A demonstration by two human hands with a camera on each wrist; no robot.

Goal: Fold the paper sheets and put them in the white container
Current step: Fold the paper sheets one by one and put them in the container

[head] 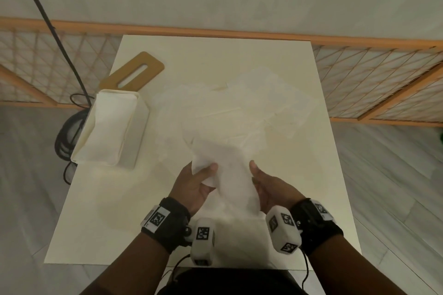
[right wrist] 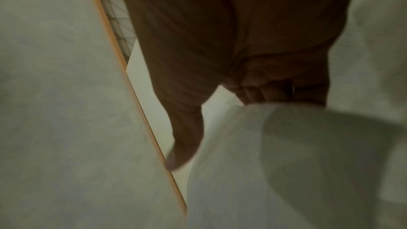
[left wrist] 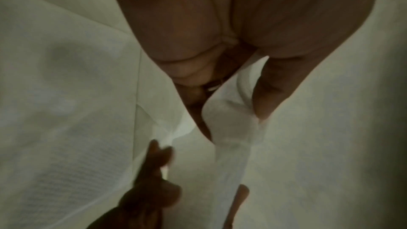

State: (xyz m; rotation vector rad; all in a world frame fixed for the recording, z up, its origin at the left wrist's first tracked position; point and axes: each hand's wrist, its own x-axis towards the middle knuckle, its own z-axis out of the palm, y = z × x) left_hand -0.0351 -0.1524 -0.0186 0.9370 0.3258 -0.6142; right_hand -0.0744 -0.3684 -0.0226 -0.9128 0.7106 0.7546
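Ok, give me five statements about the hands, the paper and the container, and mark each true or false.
1. Both hands hold the same paper sheet. True.
2. The white container sits on the person's right side of the table. False: it sits on their left.
3. The container already has white paper inside. True.
4. The brown slotted lid is on the container. False: it lies on the table behind it.
5. The left hand rests flat on the table. False: it pinches the sheet, as does the right hand.

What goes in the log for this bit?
step: folding | left hand: holds paper sheet | right hand: holds sheet | white container: open
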